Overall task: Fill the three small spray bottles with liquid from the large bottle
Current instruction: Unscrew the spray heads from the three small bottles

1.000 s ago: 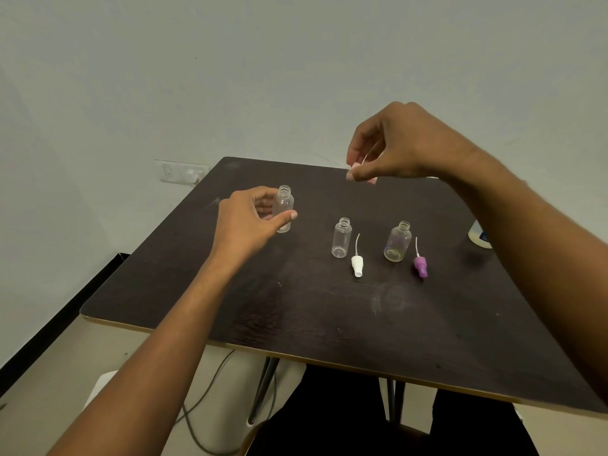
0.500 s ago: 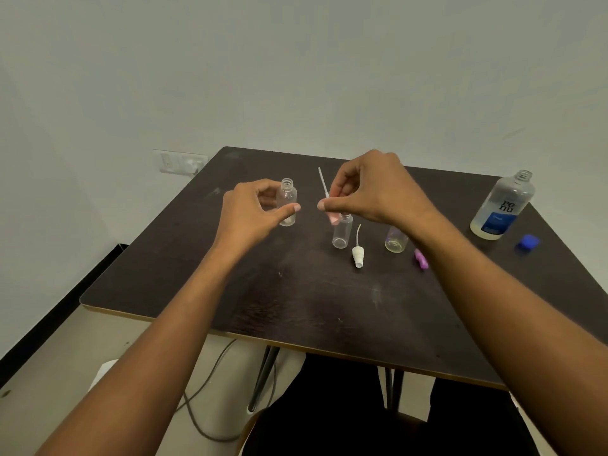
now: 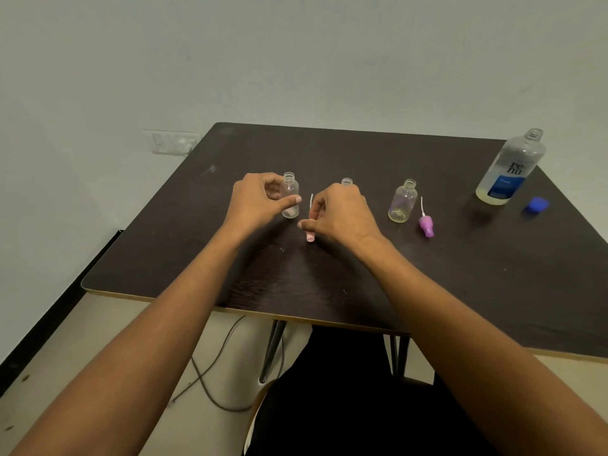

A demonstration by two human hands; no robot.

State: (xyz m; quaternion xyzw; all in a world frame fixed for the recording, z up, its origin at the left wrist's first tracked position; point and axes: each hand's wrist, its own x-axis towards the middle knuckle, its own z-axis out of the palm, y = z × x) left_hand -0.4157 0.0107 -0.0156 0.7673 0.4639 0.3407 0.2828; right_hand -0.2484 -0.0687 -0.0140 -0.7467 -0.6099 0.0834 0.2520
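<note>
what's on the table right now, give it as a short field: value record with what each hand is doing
left hand: grips the left small bottle, upright, uncapped
right hand: pinches the pink spray cap, its tip at the table
middle small bottle: mostly hidden behind the right hand, neck open
right small bottle: upright, uncapped, untouched
purple spray cap: lies beside the right small bottle
large bottle: upright, open, far right
blue cap: lies beside the large bottle
</note>
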